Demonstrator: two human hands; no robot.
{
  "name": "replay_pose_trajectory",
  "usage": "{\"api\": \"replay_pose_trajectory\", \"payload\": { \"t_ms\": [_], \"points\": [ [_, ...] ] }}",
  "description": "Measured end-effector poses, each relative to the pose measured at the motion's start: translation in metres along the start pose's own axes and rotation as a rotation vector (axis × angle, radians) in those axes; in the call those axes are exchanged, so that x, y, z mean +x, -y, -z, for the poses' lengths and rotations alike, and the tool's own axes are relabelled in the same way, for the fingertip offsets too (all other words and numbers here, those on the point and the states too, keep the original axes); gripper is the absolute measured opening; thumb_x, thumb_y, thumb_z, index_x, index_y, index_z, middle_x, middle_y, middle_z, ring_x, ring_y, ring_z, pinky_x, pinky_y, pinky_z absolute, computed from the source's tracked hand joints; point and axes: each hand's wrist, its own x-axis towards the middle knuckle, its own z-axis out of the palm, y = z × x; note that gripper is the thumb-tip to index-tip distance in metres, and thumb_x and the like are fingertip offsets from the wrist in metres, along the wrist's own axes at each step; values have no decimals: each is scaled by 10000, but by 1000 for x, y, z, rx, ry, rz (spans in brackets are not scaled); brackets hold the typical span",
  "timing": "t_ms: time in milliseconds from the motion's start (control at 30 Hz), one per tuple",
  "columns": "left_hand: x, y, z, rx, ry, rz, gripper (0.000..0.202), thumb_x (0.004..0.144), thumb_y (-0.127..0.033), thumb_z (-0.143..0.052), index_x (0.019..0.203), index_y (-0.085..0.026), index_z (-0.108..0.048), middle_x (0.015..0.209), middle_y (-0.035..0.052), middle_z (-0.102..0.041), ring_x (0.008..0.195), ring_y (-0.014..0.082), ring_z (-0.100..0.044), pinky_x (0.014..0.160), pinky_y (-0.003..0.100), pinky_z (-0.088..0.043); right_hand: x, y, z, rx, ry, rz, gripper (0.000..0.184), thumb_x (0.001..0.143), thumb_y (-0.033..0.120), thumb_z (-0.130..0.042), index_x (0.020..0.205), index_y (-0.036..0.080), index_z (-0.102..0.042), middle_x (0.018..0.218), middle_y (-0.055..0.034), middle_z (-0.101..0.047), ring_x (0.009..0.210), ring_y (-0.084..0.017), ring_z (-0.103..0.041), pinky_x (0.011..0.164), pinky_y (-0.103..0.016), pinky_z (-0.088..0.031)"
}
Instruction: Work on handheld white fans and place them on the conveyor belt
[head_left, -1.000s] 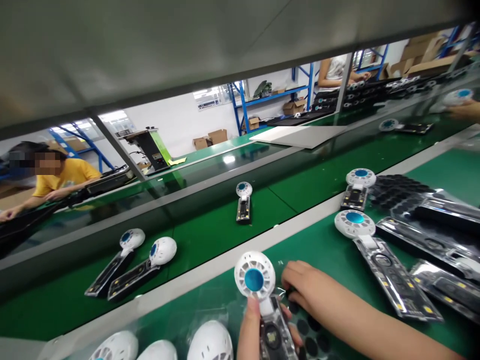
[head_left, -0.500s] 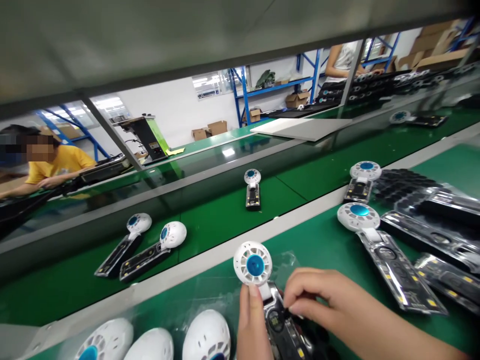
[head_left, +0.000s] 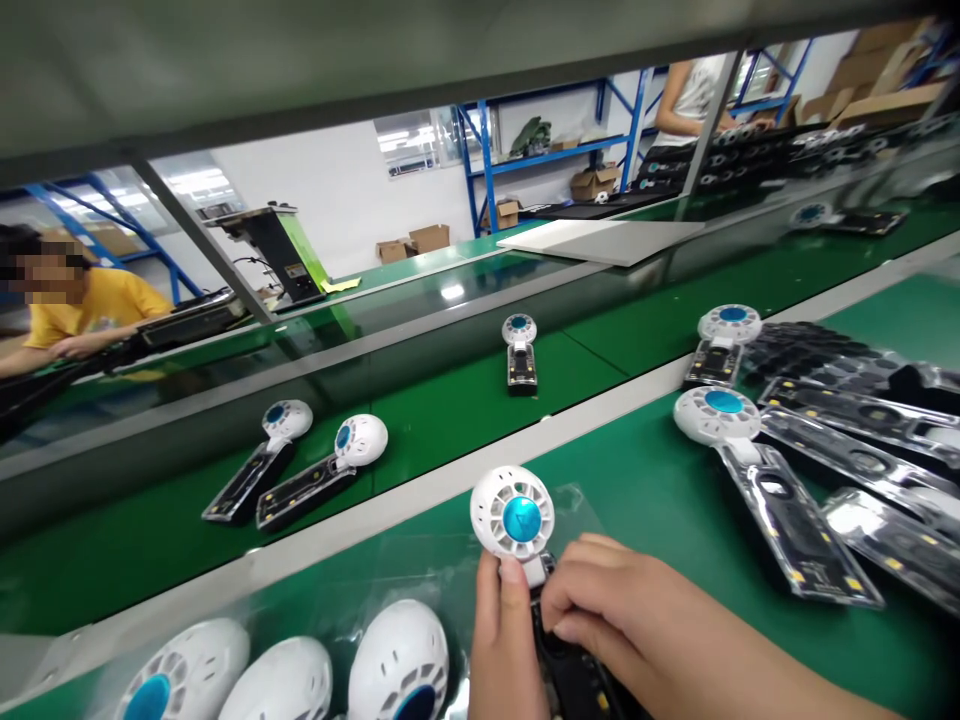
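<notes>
My left hand (head_left: 504, 640) is closed around the neck of a device with a white, round vented head and a blue centre (head_left: 517, 515). Below the neck, its black body (head_left: 574, 680) with yellow squares runs toward me. My right hand (head_left: 619, 605) is pinched against the upper body just under the neck, covering part of it. What lies between those fingertips is hidden. Several white vented heads (head_left: 397, 660) lie at the lower left, beside my left hand. To the right, a similar device (head_left: 787, 520) in a clear casing rests on the green work surface (head_left: 622, 490).
Beyond a pale rail (head_left: 420, 478), a green conveyor belt (head_left: 442, 420) carries several similar devices, one (head_left: 520, 355) near the middle. More clear-cased devices (head_left: 892, 460) lie at the right beside black padding (head_left: 817, 360). A person in yellow (head_left: 97, 305) sits across the line; another stands far right.
My right hand has shifted left and up over the device's upper body, covering more of it. The devices on the belt have moved right, and the view has tilted slightly down.
</notes>
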Motion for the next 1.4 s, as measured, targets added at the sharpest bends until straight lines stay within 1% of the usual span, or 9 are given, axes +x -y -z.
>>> {"api": "replay_pose_trajectory", "payload": {
  "t_ms": [233,600,833,1000,1100,1200,1233,1333,1400],
  "points": [
    [2,5,0,5,-40,-17,496,771,-485,-501,1183,-210,-518,1255,83,-537,1192,276,-430,1038,359,-226,-2,-2,0,-63,1,-22,178,796,68,-535,749,219,-616,815,-7,-617,807,-179,-536,721,-289,-445],
    [3,4,3,-80,-30,-19,523,705,-519,-571,1117,-198,-569,1236,83,-558,1216,291,-407,1000,343,-315,-8,-2,-16,-86,-229,8,207,784,82,-491,693,246,-579,871,-21,-519,812,-186,-495,709,-321,-443],
    [-3,2,2,-93,34,-68,569,714,-546,-540,1163,-197,-535,1151,104,-613,1141,323,-478,967,390,-352,-6,-11,-17,337,-171,-252,452,664,97,-534,1082,260,-475,973,-20,-553,859,-159,-552,752,-252,-465],
    [-23,-5,-7,91,8,-218,533,814,-442,-411,1283,-188,-397,1305,100,-487,1193,281,-432,1014,361,-300,-15,-13,-17,536,-99,-156,517,787,305,-464,1292,251,-369,1085,-66,-608,1046,-220,-545,832,-315,-452],
    [-21,-31,-4,227,40,-474,483,798,-360,-456,1244,-173,-457,1415,63,-333,1301,242,-263,1058,323,-215,-9,-14,-15,800,-171,-113,556,754,361,-488,1285,243,-369,1132,-64,-593,1081,-235,-533,874,-346,-426],
    [7,-81,13,714,19,-701,454,828,-352,-418,1238,-163,-471,1464,56,-216,1346,238,-105,1082,366,-126,12,-15,-5,952,-228,-199,496,778,346,-423,1251,223,-333,927,-43,-648,863,-223,-635,771,-356,-481],
    [21,-99,22,972,-34,-699,458,850,-328,-378,1268,-149,-432,1472,82,-185,1350,246,-76,1081,387,-114,24,-16,0,919,-253,-243,466,794,331,-391,1240,211,-325,847,-31,-646,778,-214,-649,713,-347,-499],
    [71,-145,48,1198,-39,-620,444,785,-189,-535,1210,-81,-464,1414,179,-282,1337,284,-115,1078,425,-100,69,-19,21,738,-357,-312,415,836,279,-349,1232,160,-320,841,-45,-622,742,-194,-638,658,-322,-503],
    [101,-163,60,1312,18,-508,353,782,-213,-575,1122,-135,-522,1284,121,-463,1215,272,-378,1001,497,-274,101,-23,41,654,-429,-311,413,872,285,-367,1252,134,-315,976,-83,-602,833,-192,-616,727,-346,-487]
  ]
}}
